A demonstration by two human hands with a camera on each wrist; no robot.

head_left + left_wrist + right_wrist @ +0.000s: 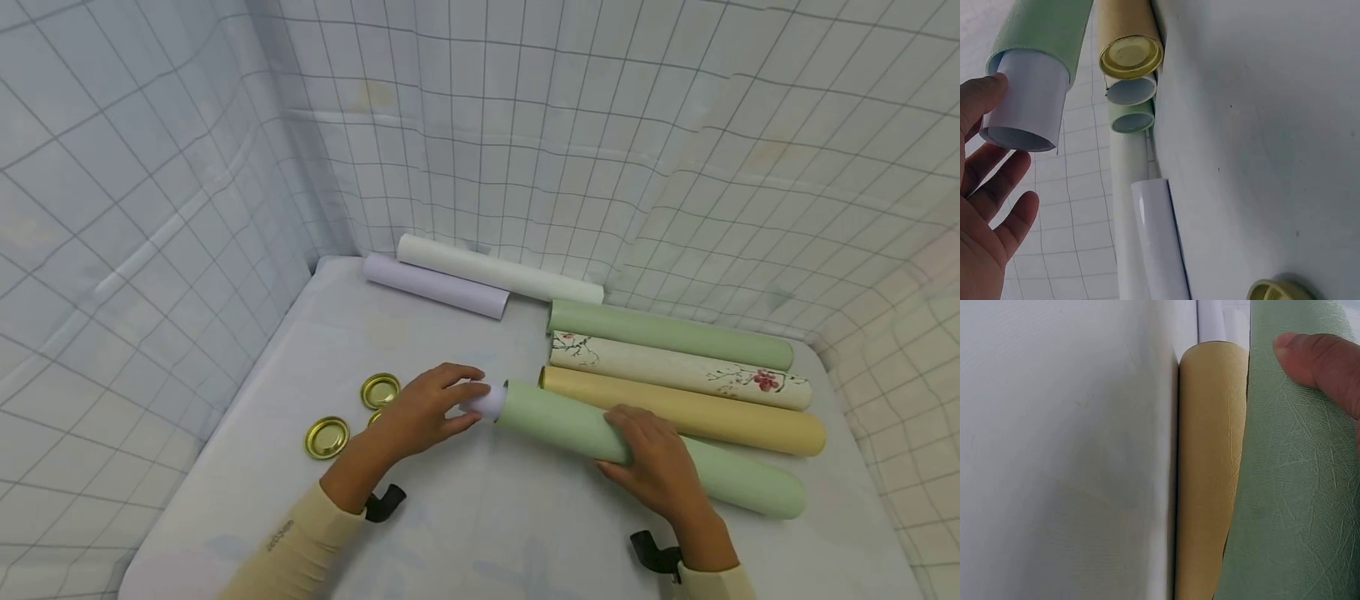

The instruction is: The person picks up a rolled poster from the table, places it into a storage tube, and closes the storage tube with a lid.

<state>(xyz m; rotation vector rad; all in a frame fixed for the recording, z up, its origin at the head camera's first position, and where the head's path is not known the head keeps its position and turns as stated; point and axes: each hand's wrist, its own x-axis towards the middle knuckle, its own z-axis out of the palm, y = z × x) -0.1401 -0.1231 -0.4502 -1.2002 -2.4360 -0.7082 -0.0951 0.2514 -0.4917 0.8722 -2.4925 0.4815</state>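
Observation:
A pale lavender paper roll (489, 402) sticks out of the left end of a green cardboard tube (555, 423). My left hand (429, 412) holds the roll's protruding end. In the left wrist view the thumb lies on the side of the roll (1030, 94), with the other fingers behind and below its open end. My right hand (651, 457) grips the green tube near its middle from above. In the right wrist view the thumb (1322, 365) rests along the tube's textured side (1297, 487). The rest of the roll is hidden inside the tube.
Behind the held tube lie a tan tube (675, 410), a flower-patterned tube (675, 372) and another green tube (667, 329). Farther back are a white roll (498, 271) and a lavender roll (435, 286). Gold lids (327, 437) sit by my left wrist. Gridded cloth walls surround the table.

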